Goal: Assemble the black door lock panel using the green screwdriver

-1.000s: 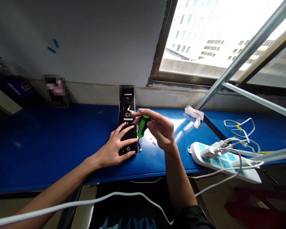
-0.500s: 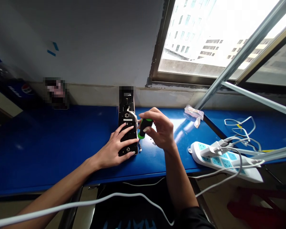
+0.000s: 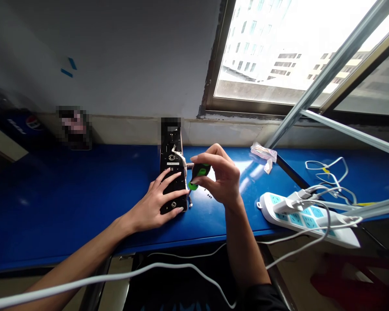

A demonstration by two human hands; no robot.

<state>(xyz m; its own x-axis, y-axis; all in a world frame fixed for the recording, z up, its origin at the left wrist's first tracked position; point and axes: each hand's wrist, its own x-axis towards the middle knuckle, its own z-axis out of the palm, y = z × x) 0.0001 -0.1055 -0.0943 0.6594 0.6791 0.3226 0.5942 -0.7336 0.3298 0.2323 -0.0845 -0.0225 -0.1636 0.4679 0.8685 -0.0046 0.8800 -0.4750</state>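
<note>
A long black device panel (image 3: 172, 181) with small screw holes, a pale label and a white cable along its right side lies on the blue table. My left hand (image 3: 155, 203) rests on its lower half, fingers spread and flat. Beside the panel's right edge, my right hand (image 3: 222, 177) is closed around the handle of a black and green screwdriver (image 3: 199, 172). The tool leans with its lower end toward the panel's edge; its tip is partly hidden. Several tiny dark pieces, likely screws (image 3: 208, 195), lie just right of it.
A white power strip (image 3: 280, 216) with plugs and cables sits at the right. Crumpled plastic packaging (image 3: 263, 152) lies near the metal frame bar (image 3: 324, 69). A bottle (image 3: 16, 123) stands far left. A white cable (image 3: 116, 274) crosses in front of me.
My right hand has shifted slightly right, and the screwdriver handle has turned and tilted a little in its fingers. The left hand stays on the panel.
</note>
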